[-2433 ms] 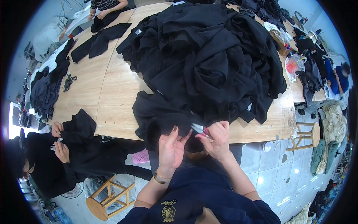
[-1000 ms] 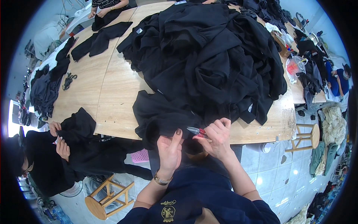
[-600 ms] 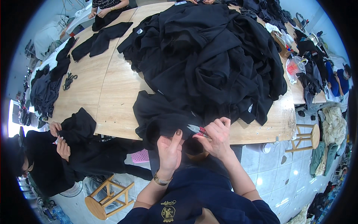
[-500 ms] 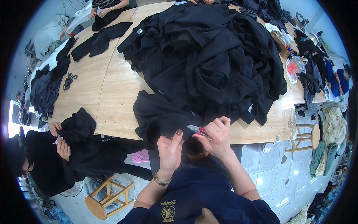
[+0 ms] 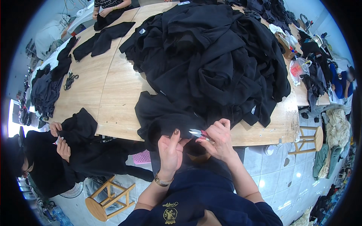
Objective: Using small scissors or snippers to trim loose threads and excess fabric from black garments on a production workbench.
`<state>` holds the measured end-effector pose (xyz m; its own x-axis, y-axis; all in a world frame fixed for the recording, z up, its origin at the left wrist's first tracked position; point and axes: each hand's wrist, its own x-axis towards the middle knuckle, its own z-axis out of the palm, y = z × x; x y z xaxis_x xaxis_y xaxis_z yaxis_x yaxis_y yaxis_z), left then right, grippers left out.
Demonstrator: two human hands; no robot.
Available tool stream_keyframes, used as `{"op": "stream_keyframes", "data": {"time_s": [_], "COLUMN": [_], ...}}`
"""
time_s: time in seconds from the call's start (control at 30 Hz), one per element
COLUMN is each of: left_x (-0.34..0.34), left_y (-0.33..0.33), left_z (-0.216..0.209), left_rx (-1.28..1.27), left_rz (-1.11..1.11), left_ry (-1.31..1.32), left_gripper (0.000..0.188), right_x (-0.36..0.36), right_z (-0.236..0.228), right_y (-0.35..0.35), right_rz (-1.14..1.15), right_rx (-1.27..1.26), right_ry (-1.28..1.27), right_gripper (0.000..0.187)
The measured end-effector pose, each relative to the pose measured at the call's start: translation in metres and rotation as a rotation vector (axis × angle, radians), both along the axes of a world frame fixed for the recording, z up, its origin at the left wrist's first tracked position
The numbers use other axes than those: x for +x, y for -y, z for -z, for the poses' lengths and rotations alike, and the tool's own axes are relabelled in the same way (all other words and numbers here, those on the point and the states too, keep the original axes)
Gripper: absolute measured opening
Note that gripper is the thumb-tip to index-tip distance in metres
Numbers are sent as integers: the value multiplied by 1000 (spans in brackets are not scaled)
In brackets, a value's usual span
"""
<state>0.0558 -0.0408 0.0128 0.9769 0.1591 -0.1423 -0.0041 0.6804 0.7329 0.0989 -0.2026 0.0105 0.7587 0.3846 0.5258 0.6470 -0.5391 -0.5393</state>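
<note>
At the table's near edge, my left hand [image 5: 171, 152] pinches the edge of a black garment [image 5: 164, 126], thumb on top and fingers mostly hidden behind cloth. My right hand [image 5: 219, 140] is closed around thread snips [image 5: 204, 134] with red handles. Their pale blades point left toward the garment edge beside my left hand, and whether they touch cloth I cannot tell. The held garment runs into a large heap of black garments [image 5: 211, 56] covering the middle of the table.
A co-worker [image 5: 49, 162] at the left handles black cloth; another person [image 5: 109, 7] works at the far left. Dark scissors [image 5: 70, 81] lie on the wooden table [image 5: 117, 90]. Wooden stools [image 5: 98, 209] stand left and right. A plastic bag [image 5: 299, 67] sits at the right.
The snips in my right hand have turned slightly, and their blades show brighter and nearer my left hand. My left hand has shifted a little to the left with the cloth.
</note>
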Motion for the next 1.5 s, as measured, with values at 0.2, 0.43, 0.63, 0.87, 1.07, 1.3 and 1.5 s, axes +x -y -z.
{"op": "stream_keyframes", "data": {"time_s": [0.2, 0.43, 0.63, 0.87, 1.07, 1.3, 1.5], "left_x": [0, -4, -1, 2, 1, -1, -2], "left_y": [2, -1, -1, -8, -9, -8, -7], "left_z": [-6, 7, -3, -2, -2, -5, -12], "left_rx": [-40, 141, 103, 34, 154, 364, 473], "left_rz": [-41, -50, 3, 72, 56, 51, 49], "left_ry": [-41, 37, 64, 37, 40, 69, 64], "left_gripper": [14, 17, 18, 18, 18, 22, 22], "right_x": [1, 1, 1, 1, 1, 4, 5], "right_z": [-1, -3, 0, 2, -2, -8, -8], "right_y": [2, 0, 4, 6, 3, 1, -1], "right_rz": [-74, -56, -4, 13, -38, -58, -54], "right_rx": [-22, -47, 27, 5, -8, -66, -77], "right_ry": [-66, -30, -48, -85, -96, -87, -77], "right_gripper": [34, 31, 30, 32, 31, 34, 35]}}
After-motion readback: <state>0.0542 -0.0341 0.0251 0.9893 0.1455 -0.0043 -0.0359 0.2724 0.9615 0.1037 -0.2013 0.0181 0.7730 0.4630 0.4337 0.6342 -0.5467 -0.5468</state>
